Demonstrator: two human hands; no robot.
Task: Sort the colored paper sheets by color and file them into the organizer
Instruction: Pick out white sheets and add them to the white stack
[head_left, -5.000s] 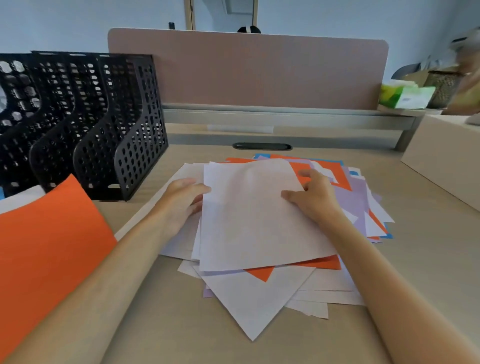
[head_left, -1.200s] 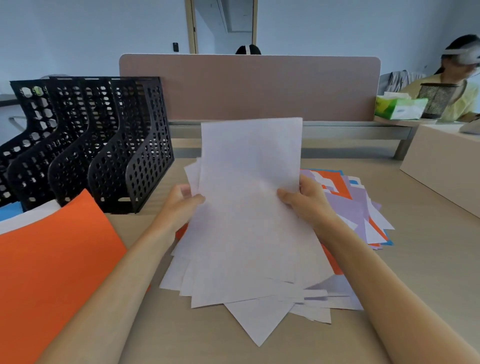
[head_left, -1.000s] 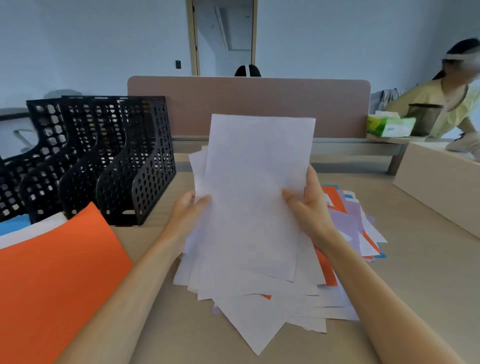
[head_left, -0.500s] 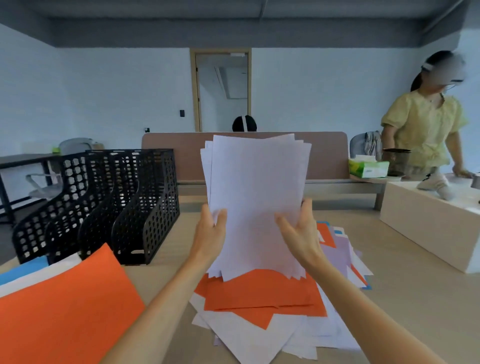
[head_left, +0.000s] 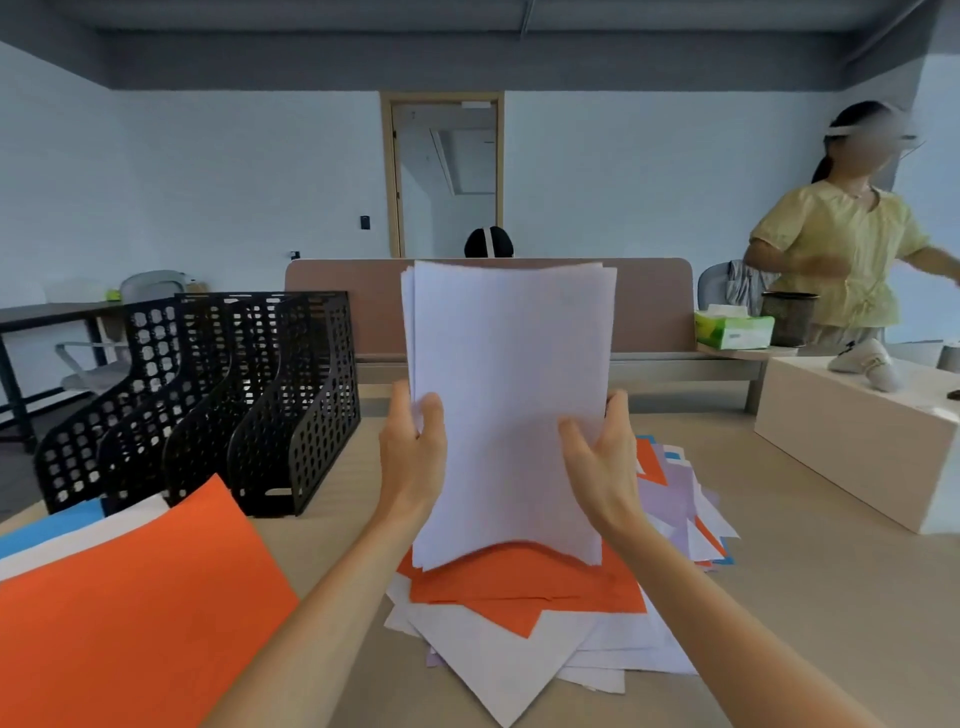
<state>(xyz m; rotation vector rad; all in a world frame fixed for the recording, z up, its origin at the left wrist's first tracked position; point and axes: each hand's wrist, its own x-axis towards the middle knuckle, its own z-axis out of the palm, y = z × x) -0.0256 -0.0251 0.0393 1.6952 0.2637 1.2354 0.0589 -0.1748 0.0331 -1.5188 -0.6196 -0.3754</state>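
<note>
Left hand (head_left: 413, 457) and right hand (head_left: 602, 457) grip the upright white stack (head_left: 509, 410) by its side edges, thumbs in front; fingers behind apparently curled, above the mixed pile (head_left: 524, 597).

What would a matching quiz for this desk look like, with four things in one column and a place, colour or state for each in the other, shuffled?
Things:
1. white stack
2. organizer
3. tissue box
4. mixed pile

Places, colours or states:
A. green, far right
B. upright, gripped by the left hand and right hand
C. flat on the desk, below the hands
D. black, standing left of the hands

Pairs: 1-B, 2-D, 3-A, 4-C.
</note>
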